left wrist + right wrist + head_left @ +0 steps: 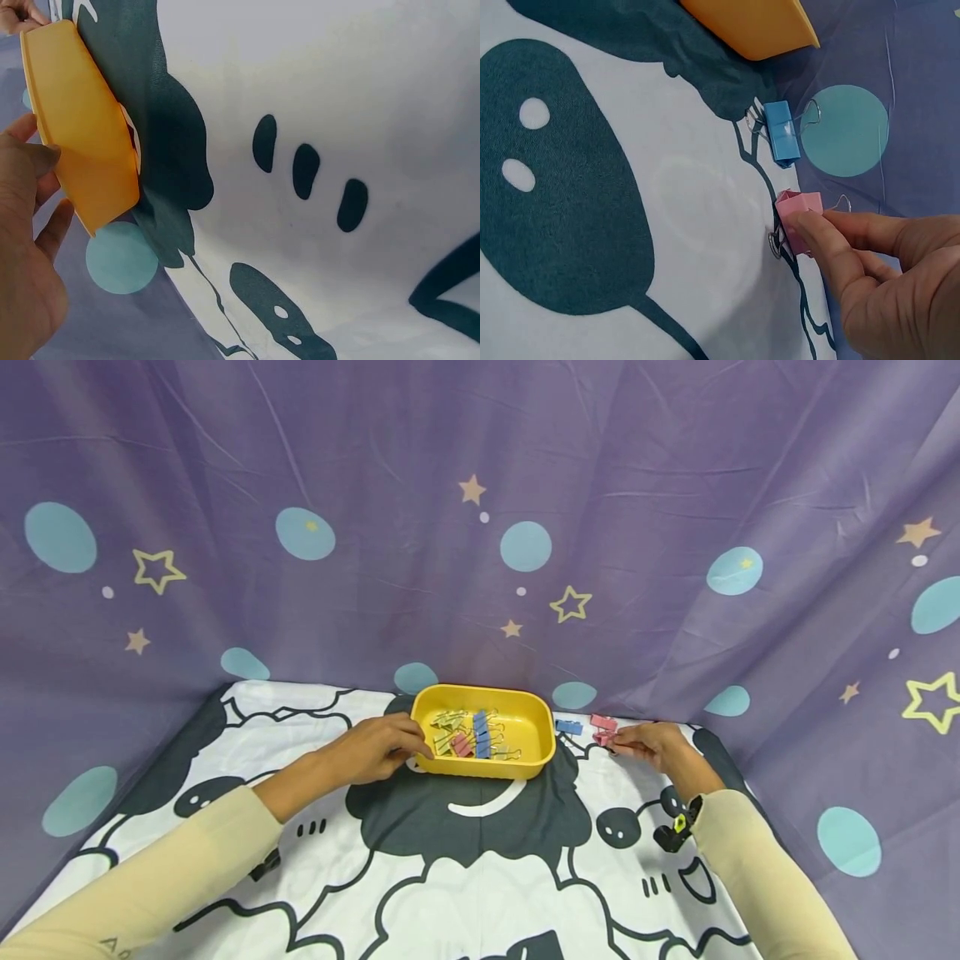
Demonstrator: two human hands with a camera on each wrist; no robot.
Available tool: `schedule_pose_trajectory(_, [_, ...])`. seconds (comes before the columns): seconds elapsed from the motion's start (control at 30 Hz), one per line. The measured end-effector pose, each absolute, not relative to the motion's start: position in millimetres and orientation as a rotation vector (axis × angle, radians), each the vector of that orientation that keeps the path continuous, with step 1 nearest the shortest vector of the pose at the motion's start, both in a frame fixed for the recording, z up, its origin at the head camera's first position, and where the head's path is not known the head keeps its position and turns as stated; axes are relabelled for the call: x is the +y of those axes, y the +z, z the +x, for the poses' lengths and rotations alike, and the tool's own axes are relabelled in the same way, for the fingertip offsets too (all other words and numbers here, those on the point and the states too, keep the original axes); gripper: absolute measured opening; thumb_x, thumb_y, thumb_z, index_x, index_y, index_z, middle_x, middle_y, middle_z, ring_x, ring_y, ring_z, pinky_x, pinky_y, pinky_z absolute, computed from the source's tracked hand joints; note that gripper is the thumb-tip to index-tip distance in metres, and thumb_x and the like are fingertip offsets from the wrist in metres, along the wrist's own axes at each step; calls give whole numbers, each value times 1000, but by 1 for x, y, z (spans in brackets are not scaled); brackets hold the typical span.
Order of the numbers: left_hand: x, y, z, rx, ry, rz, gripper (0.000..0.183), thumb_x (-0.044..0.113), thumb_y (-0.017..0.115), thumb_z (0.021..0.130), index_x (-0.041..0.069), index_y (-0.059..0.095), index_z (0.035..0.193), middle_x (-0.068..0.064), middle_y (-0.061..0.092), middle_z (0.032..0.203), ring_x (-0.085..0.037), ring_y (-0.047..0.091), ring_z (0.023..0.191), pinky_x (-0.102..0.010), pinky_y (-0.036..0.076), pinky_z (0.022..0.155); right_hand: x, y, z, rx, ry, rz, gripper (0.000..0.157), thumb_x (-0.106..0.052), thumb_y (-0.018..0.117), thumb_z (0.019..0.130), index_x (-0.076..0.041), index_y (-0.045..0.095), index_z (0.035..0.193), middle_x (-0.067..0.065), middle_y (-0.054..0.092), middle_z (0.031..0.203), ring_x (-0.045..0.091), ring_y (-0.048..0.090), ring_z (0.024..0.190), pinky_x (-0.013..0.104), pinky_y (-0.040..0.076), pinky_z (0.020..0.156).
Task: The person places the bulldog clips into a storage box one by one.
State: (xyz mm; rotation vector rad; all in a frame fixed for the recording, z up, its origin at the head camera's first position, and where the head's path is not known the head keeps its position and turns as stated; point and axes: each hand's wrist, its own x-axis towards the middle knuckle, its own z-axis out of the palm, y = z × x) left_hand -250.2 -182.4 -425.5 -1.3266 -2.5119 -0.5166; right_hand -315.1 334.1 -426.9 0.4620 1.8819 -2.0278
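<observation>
My left hand [378,748] grips the left end of a yellow plastic box [542,767], with the thumb against the outer wall in the left wrist view. Inside the box lie several binder clips: green ones [442,743], a pink one [462,745] and blue ones [482,732]. To the right of the box, my right hand [885,270] pinches a pink binder clip [800,202] between thumb and fingers, low at the cloth. Between that clip and the box lies a blue binder clip [781,133] with its wire handles spread.
A white cloth with dark cartoon sheep [480,827] covers the table. Directly behind the box hangs a purple curtain [420,593] with stars and teal ovals. The right part of the box floor shows bare yellow.
</observation>
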Motion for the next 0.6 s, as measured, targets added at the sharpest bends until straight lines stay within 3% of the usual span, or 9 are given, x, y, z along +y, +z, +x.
schedule_pose_trajectory(0.17, [-182, -425, -251, -2508, -519, -1329, 35, -8, 80, 93, 21, 89, 112, 0, 79, 112, -17, 71, 106, -40, 63, 92, 338, -424, -316, 1816, -2022, 457, 26, 19, 57, 106, 20, 66, 130, 13, 83, 84, 19, 84, 77, 31, 69, 87])
schedule_pose_trajectory(0.3, [-183, -426, -251, -2512, -517, -1326, 35, -7, 79, 94, 21, 90, 112, 2, 78, 112, -15, 70, 104, -38, 62, 90, 340, -421, -317, 1789, -2020, 468, 17, 16, 56, 108, 12, 71, 115, 13, 84, 84, 20, 85, 77, 30, 69, 85])
schedule_pose_trajectory(0.47, [-183, -425, -250, -2529, -522, -1322, 36, -8, 77, 96, 22, 90, 113, 3, 79, 112, -15, 69, 103, -37, 61, 89, 345, -415, -316, 1821, -2007, 462, 22, 16, 58, 107, 2, 72, 99, 11, 84, 82, 18, 85, 76, 28, 69, 83])
schedule_pose_trajectory(0.6, [-183, -425, -250, -2530, -527, -1325, 36, -8, 77, 96, 21, 90, 113, 3, 79, 113, -16, 69, 104, -37, 61, 89, 352, -408, -315, 1843, -2018, 449, 19, 17, 57, 107, 3, 69, 112, 9, 83, 82, 17, 84, 76, 28, 69, 83])
